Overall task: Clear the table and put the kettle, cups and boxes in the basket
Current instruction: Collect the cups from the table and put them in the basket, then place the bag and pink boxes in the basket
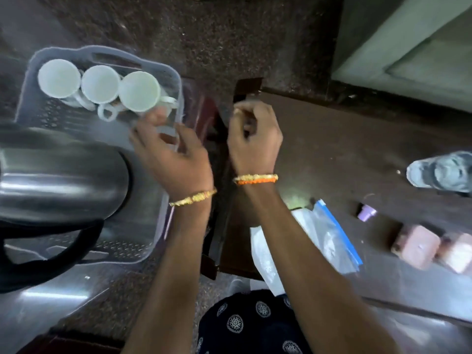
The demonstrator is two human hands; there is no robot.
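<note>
A translucent grey basket (163, 72) stands at the left, holding three white cups (101, 84) in a row and a steel kettle (63, 172) with a black handle. My left hand (171, 154) hovers over the basket's right rim beside the nearest cup (139, 90). Its fingers are spread and bent around something pale, but blur hides what it is. My right hand (252, 136) is curled into a loose fist over the left edge of the dark table (344, 139), with nothing visible in it. Two pink boxes (416, 246) lie on the table at the right.
A clear zip bag (324, 236) with a blue strip lies near the table's front. A small purple cup (366, 213) lies on its side beside the boxes. A crumpled grey object (441, 172) sits at the right edge. Speckled stone floor lies beyond.
</note>
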